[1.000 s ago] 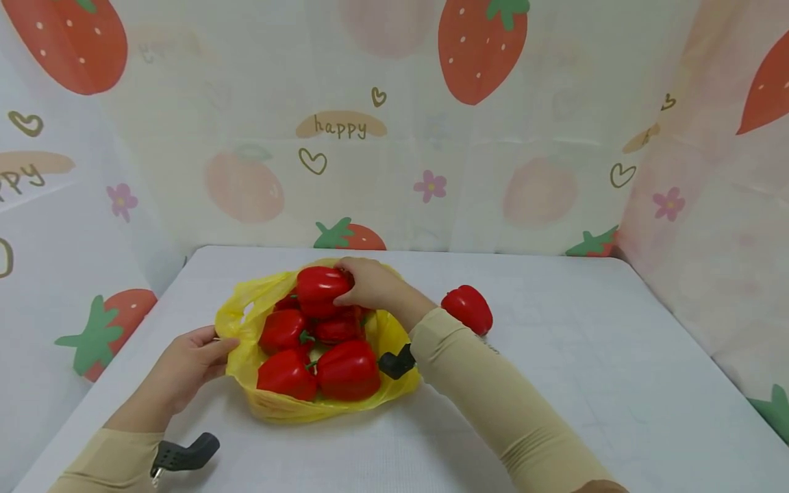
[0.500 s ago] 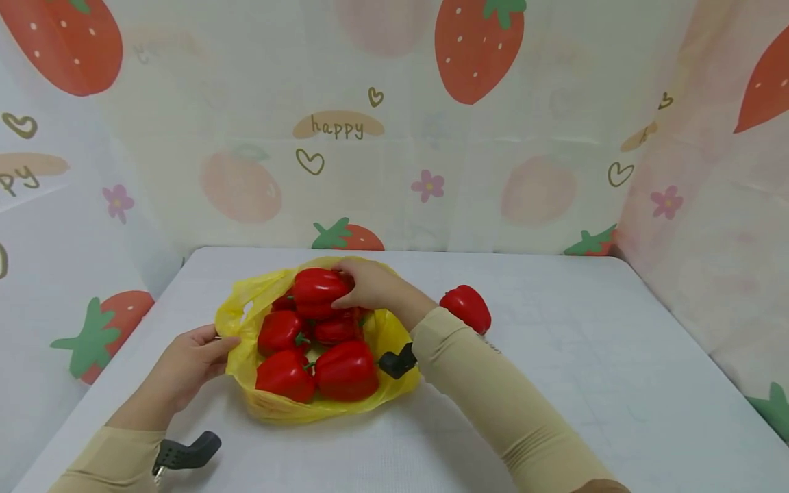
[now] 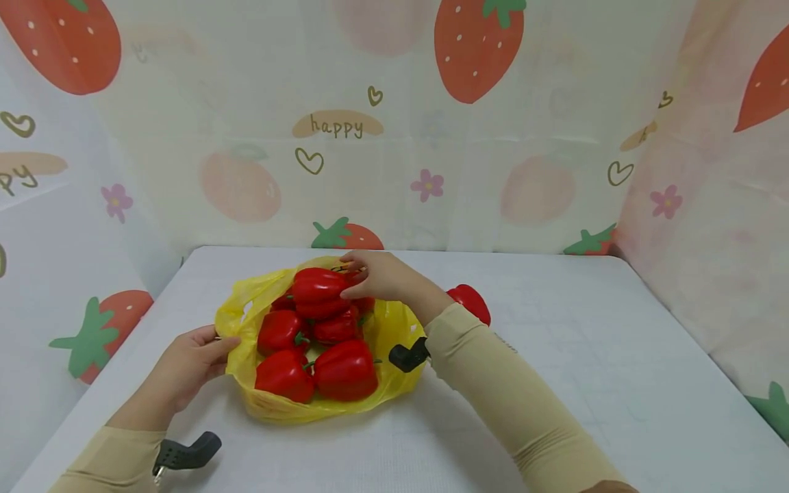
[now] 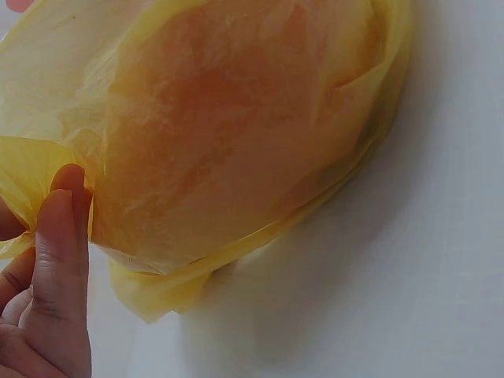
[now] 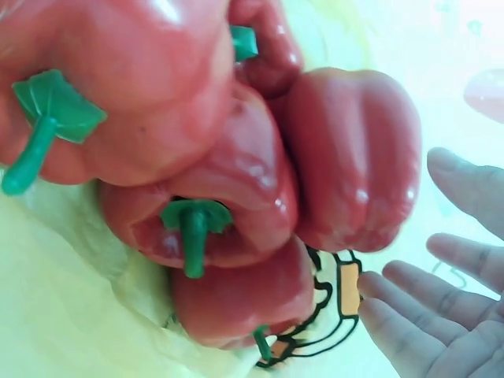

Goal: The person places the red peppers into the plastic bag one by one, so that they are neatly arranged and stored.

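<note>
A yellow plastic bag [image 3: 290, 409] lies on the table with its mouth spread, holding several red bell peppers with green stems. My left hand [image 3: 191, 363] pinches the bag's left edge; in the left wrist view the thumb and fingers [image 4: 59, 260] grip a gathered fold of the film. At the back of the bag, one bell pepper [image 3: 317, 293] rests on top of the others. Just right of it is my right hand [image 3: 388, 279], fingers spread. The right wrist view has a gap between those fingers [image 5: 465, 260] and the nearest pepper [image 5: 354, 161].
One more red bell pepper [image 3: 471, 302] lies on the white table [image 3: 585, 370] right of the bag, partly behind the right forearm. Black camera mounts [image 3: 188, 452] stick out from both wrists. Printed cloth walls [image 3: 394, 192] rise behind the table and at both sides.
My right hand has let go of the top bell pepper and drawn back slightly to the right. The pepper stays in the bag. The left hand keeps its hold on the bag.
</note>
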Motion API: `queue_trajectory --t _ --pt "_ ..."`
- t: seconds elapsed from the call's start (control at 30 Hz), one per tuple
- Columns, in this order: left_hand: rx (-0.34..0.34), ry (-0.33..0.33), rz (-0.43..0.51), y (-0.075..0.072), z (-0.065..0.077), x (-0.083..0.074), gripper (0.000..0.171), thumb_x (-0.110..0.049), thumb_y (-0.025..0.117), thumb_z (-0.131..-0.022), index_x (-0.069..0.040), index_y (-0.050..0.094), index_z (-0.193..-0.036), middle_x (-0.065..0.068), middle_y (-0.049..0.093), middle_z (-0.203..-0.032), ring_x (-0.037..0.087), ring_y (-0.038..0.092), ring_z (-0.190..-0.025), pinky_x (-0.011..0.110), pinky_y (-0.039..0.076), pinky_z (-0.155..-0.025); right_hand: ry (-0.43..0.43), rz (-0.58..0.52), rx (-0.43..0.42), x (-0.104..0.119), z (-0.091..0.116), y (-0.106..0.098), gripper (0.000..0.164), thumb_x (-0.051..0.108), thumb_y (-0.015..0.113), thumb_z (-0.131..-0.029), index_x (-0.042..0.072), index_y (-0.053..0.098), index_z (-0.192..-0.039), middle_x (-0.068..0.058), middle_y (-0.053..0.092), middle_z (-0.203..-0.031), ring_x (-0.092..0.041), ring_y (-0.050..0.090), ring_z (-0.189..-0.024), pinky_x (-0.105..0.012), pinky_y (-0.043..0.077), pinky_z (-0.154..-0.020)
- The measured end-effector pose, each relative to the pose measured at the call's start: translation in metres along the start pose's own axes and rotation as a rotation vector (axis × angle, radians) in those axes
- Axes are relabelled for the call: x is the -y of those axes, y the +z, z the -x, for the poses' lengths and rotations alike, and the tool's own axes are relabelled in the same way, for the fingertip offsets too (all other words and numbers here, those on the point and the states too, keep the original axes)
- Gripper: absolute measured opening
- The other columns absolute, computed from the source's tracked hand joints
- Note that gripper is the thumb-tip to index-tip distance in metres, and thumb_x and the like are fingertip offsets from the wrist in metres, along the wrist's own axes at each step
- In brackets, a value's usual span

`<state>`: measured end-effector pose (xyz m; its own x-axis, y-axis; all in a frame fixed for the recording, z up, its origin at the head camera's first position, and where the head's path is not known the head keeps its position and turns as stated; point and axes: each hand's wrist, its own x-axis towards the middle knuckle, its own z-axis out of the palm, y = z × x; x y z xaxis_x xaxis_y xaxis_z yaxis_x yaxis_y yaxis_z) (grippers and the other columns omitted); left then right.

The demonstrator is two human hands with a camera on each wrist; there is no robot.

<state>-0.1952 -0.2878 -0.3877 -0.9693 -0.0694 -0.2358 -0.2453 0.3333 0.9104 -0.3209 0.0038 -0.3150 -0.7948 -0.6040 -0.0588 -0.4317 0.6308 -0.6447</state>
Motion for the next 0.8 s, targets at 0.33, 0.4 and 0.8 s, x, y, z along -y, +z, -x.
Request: queue_trajectory --t 0.33,0.4,0.8 --pt "0.005 0.007 0.000 0.000 -0.001 0.001 0.068 -0.044 0.054 -0.089 0.001 0.036 -0.137 0.016 0.049 -0.127 0.013 0.059 -0.092 0.025 0.052 -0.080 -0.017 -0.154 0.005 -0.009 0.014 -0.020 0.060 0.024 0.071 -0.080 0.015 0.045 -0.133 -0.009 0.052 -0.128 -0.022 0.053 -0.113 -0.032 0.049 -0.087" --pt "0.004 0.004 0.000 0.000 -0.001 0.001 0.068 -0.044 0.054 -0.089 0.000 0.036 -0.137 0.016 0.049 -0.127 0.013 0.058 -0.092 0.025 0.052 -0.080 -0.015 -0.139 -0.008 -0.011 0.016 -0.024 0.058 0.025 0.071 -0.080 0.016 0.047 -0.132 -0.009 0.053 -0.127 -0.021 0.054 -0.112 -0.032 0.049 -0.087" --pt "-0.001 -0.010 -0.009 0.002 0.001 -0.002 0.067 -0.043 0.054 -0.089 0.001 0.036 -0.137 0.017 0.048 -0.129 0.012 0.059 -0.092 0.026 0.052 -0.080 0.062 -0.099 -0.086 -0.032 0.035 -0.048 0.052 0.027 0.070 -0.081 0.016 0.051 -0.127 -0.003 0.055 -0.122 -0.017 0.055 -0.110 -0.034 0.049 -0.088"
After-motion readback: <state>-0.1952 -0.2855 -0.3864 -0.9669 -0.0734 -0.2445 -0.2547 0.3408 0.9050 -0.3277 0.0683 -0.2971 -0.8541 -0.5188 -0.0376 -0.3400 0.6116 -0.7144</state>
